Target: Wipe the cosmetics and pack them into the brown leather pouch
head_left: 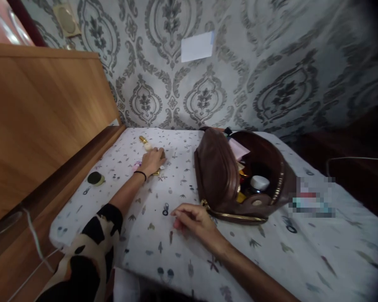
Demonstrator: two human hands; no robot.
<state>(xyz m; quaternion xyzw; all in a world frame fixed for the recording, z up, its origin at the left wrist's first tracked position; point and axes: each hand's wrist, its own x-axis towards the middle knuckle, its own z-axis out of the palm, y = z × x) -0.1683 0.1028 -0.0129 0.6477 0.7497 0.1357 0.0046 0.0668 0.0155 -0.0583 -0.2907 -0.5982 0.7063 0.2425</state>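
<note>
My left hand (153, 161) is down on the patterned white cloth at the far left, its fingers curled. What it grips, if anything, is hidden under the fingers. Around it lie a gold-coloured stick-like item (143, 139), a small cream item (148, 147) and a pinkish item (136, 167). My right hand (198, 220) hovers in front of the brown bag (217, 163), thumb and fingers drawn together. A blurred pinkish patch shows below the thumb; I cannot tell whether it is fingertips or an object. The bag stands unzipped, holding a white-lidded jar (259, 183) and a pale pink packet (238, 149).
A dark green-lidded round container (95, 178) sits near the cloth's left edge. Wooden furniture (47, 100) borders the left side, with a pale cable (34, 235) below. Patterned wallpaper (204, 96) rises behind. Something pixelated (313, 203) lies right of the bag.
</note>
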